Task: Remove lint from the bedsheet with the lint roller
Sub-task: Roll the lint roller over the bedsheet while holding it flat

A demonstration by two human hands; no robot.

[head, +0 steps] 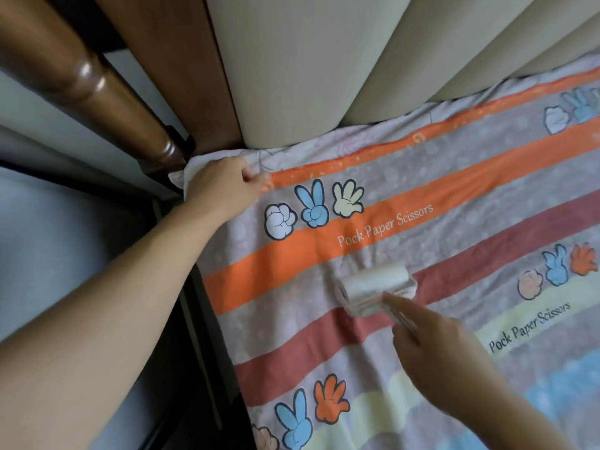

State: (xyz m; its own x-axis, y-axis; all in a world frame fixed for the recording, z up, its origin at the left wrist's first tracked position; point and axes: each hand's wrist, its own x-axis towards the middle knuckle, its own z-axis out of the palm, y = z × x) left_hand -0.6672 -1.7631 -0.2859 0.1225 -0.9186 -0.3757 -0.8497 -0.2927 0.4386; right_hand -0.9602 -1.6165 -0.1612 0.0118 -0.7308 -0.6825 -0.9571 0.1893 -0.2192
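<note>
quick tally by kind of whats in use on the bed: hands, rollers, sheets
bare hands: 2 (left hand, right hand)
white lint roller: 1
striped cartoon-print fabric bedsheet: 1
total: 4

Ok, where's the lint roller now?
In the head view, right of centre, the lint roller sits on the bedsheet at the red stripe, held by the right hand.
</note>
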